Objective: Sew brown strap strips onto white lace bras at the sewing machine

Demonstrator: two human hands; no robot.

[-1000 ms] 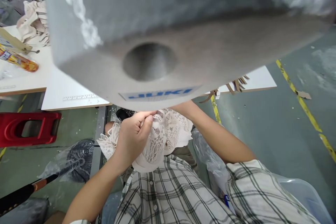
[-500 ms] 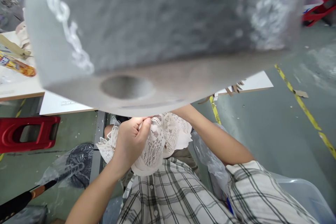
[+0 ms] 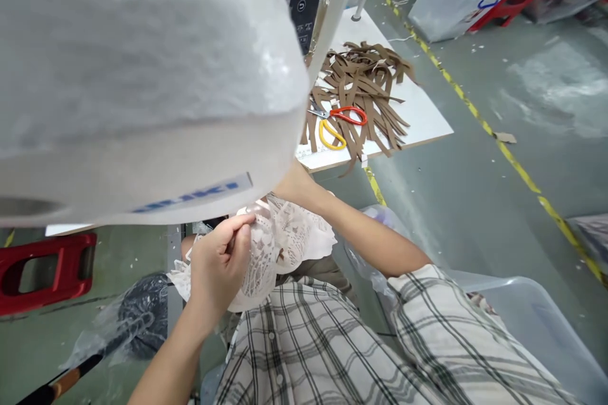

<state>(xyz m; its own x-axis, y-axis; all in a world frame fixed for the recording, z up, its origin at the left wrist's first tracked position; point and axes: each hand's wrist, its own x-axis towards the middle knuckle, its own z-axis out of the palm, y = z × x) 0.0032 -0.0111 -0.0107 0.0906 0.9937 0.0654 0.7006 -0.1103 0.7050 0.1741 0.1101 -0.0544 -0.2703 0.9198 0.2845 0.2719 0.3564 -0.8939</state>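
Note:
A white lace bra point(image 3: 263, 259) hangs over my lap below the head of a white sewing machine point(image 3: 204, 152). Its cups and a small brown bow show. My left hand point(image 3: 221, 259) pinches the top edge of the bra between thumb and fingers, at the machine's lower rim. On the far side of the bra, my right hand point(image 3: 291, 182) reaches in under the machine head. Its fingers are hidden behind the machine, so their grip cannot be seen. The sewing point is out of sight too.
Scissors point(image 3: 338, 120) with red and yellow handles lie on brown fabric strips point(image 3: 375, 85) on the white table point(image 3: 422, 117). A clear plastic bin point(image 3: 527, 316) stands at my right, another bin point(image 3: 456, 0) farther off. A red stool point(image 3: 57, 266) stands at the left.
My view has turned right, bringing the scissors, brown strips and machine panel into sight. The left hand still pinches the bra; the right hand stays behind the machine head.

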